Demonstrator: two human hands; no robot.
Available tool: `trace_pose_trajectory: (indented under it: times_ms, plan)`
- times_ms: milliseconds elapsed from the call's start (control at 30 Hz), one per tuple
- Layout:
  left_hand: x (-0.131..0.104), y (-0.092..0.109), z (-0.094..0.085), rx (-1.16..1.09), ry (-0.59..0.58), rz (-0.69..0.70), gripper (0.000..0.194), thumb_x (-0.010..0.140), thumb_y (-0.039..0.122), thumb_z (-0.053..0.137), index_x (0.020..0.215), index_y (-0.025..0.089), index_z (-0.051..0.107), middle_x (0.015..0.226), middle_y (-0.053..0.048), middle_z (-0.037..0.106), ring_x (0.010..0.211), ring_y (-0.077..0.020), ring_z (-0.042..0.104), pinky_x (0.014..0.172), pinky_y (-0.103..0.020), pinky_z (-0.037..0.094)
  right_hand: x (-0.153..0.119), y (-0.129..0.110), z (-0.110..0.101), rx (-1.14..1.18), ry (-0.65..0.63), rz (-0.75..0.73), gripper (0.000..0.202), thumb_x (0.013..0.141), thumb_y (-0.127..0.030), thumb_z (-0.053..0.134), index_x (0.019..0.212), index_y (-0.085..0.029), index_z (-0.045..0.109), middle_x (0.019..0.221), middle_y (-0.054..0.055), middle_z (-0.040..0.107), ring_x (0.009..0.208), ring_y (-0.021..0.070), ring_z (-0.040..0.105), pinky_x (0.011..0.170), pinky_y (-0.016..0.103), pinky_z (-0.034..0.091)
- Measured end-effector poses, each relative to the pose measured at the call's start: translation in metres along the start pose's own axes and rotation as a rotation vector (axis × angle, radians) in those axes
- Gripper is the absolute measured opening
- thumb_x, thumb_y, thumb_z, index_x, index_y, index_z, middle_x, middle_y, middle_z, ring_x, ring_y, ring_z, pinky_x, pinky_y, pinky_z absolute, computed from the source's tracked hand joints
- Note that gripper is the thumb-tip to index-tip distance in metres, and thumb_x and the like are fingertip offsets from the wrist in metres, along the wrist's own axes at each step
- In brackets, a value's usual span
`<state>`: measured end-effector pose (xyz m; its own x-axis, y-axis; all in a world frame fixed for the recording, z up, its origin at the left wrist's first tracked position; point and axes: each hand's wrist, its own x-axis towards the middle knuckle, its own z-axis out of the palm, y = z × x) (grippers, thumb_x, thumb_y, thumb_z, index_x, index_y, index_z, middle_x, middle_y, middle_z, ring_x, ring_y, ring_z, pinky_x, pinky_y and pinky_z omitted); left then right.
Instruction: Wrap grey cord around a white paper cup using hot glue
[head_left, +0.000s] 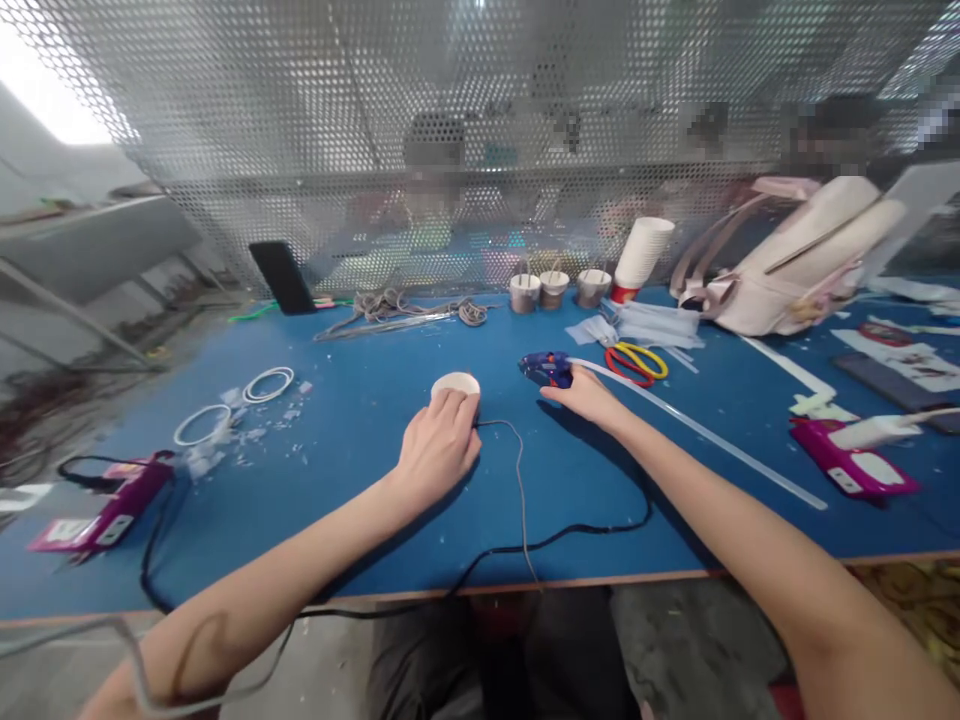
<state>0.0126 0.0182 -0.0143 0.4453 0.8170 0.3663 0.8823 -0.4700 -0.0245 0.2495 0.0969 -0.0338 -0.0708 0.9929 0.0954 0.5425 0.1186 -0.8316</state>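
Observation:
My left hand (441, 440) is closed over a white paper cup (456, 382) near the middle of the blue table (360, 400); its fingertips reach over the rim. A thin grey cord (519, 460) runs from beside the cup to the table's front edge. To the right, my right hand (586, 396) grips a blue glue gun (546, 368), its nozzle pointing left. A long translucent glue stick (705, 435) extends from the back of the gun toward the lower right. The palm side of each hand is hidden.
Red and yellow scissors (637, 362) lie behind the glue gun. Small cups (553, 290), stacked cups (645, 255), grey cord bundles (382, 305) and a phone (281, 277) line the back. White rings (202, 425) lie left. Power strips (855, 460) sit at both sides; a bag (795, 265) stands back right.

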Motion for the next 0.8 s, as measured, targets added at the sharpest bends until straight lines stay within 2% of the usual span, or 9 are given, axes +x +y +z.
trace_pose_trajectory:
  times_ms: [67,133,267,333,400,467,567,667,800]
  plan:
    - [0.001,0.001,0.005,0.013,-0.083,-0.040,0.036,0.082,0.011,0.044,0.117,0.015,0.052,0.104,-0.013,0.063,0.101,-0.0273,0.059,0.072,-0.037,0.055,0.005,0.000,0.002,-0.011,0.016,0.036,0.024,0.063,-0.020,0.069,0.087,-0.017,0.069,0.072,0.004,0.069,0.075,0.0243,0.064,0.073,0.035,0.049]
    - [0.001,-0.004,0.012,-0.026,-0.093,-0.069,0.037,0.081,0.009,0.042,0.116,0.015,0.051,0.100,-0.012,0.063,0.096,-0.0261,0.060,0.071,-0.037,0.055,0.007,0.001,0.004,-0.001,0.033,0.060,0.015,0.065,-0.020,0.067,0.079,-0.017,0.068,0.066,0.002,0.067,0.073,0.0241,0.064,0.071,0.035,0.049]
    - [-0.002,-0.020,0.022,-0.218,0.124,-0.119,0.028,0.080,0.010,0.043,0.105,0.017,0.055,0.095,-0.009,0.063,0.095,-0.0244,0.060,0.082,-0.040,0.053,0.002,0.000,0.005,0.098,0.035,0.065,0.014,0.074,-0.026,0.061,0.083,-0.018,0.067,0.076,0.005,0.070,0.080,0.0239,0.067,0.069,0.033,0.052]
    - [-0.003,-0.026,0.017,-0.357,0.223,-0.200,0.024,0.079,0.014,0.046,0.100,0.018,0.056,0.092,-0.008,0.063,0.090,-0.0230,0.060,0.082,-0.039,0.052,-0.007,-0.005,0.005,0.177,-0.008,0.062,0.019,0.079,-0.030,0.056,0.090,-0.017,0.066,0.084,0.008,0.072,0.078,0.0220,0.068,0.064,0.032,0.054]
    - [-0.003,-0.030,0.008,-0.529,0.262,-0.344,0.022,0.077,0.019,0.049,0.098,0.018,0.056,0.089,-0.006,0.063,0.081,-0.0201,0.060,0.077,-0.035,0.051,-0.018,-0.012,0.005,0.252,-0.072,0.058,0.024,0.083,-0.034,0.052,0.092,-0.016,0.064,0.084,0.009,0.072,0.068,0.0189,0.069,0.059,0.030,0.055]
    - [-0.002,-0.030,-0.004,-0.729,0.262,-0.480,0.023,0.074,0.022,0.050,0.096,0.018,0.055,0.085,-0.002,0.063,0.075,-0.0170,0.059,0.071,-0.030,0.050,-0.028,-0.020,0.005,0.298,-0.134,0.050,0.027,0.083,-0.038,0.053,0.089,-0.015,0.065,0.071,0.006,0.070,0.057,0.0161,0.065,0.055,0.029,0.053]
    - [-0.002,-0.027,-0.015,-0.943,0.230,-0.587,0.019,0.069,0.021,0.051,0.087,0.018,0.056,0.076,0.001,0.059,0.068,-0.0135,0.054,0.065,-0.025,0.046,-0.040,-0.028,0.005,0.320,-0.202,0.036,0.030,0.080,-0.042,0.057,0.079,-0.014,0.066,0.048,-0.001,0.058,0.045,0.0127,0.055,0.052,0.027,0.048]
    - [-0.002,-0.024,-0.018,-1.053,0.190,-0.638,0.017,0.066,0.022,0.053,0.082,0.018,0.056,0.071,0.003,0.056,0.065,-0.0124,0.051,0.062,-0.024,0.043,-0.049,-0.031,0.005,0.301,-0.230,0.007,0.030,0.080,-0.043,0.057,0.074,-0.015,0.066,0.045,-0.004,0.052,0.045,0.0117,0.051,0.051,0.026,0.044]
    - [-0.002,-0.022,-0.013,-1.108,0.136,-0.678,0.018,0.066,0.028,0.060,0.079,0.018,0.055,0.069,0.003,0.056,0.063,-0.0120,0.053,0.061,-0.024,0.044,-0.063,-0.035,0.005,0.221,-0.215,-0.014,0.029,0.082,-0.044,0.056,0.072,-0.018,0.064,0.048,-0.004,0.051,0.052,0.0145,0.055,0.055,0.027,0.044]
